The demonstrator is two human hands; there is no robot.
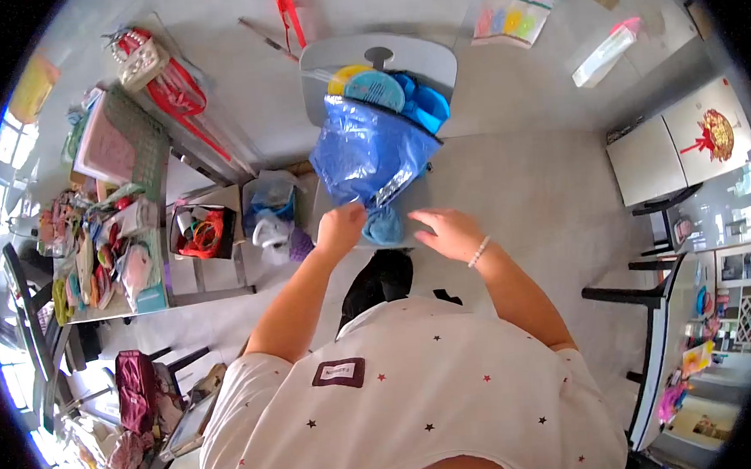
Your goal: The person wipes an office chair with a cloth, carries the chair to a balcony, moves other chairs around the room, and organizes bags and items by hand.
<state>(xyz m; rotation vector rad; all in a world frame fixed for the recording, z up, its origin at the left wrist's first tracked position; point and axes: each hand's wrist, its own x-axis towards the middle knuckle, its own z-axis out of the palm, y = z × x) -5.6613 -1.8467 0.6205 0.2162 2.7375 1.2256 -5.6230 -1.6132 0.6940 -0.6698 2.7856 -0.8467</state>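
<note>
A shiny blue plastic bag lies on a grey chair. A light blue fuzzy bundle, perhaps yarn, sits below the bag near the seat's front edge. My left hand is closed beside the bundle, its fingertips near the bag's lower edge; what they hold, if anything, is hidden. My right hand, with a beaded bracelet on the wrist, is apart from the bundle on its right, thumb and fingers spread, holding nothing. A light blue round lattice-topped item and a bright blue plastic item show above the bag.
On the left, a table carries a heap of small items and a pink-and-green basket. A box with orange cords and a bag with white and purple bundles stand near it. A white cabinet is at right.
</note>
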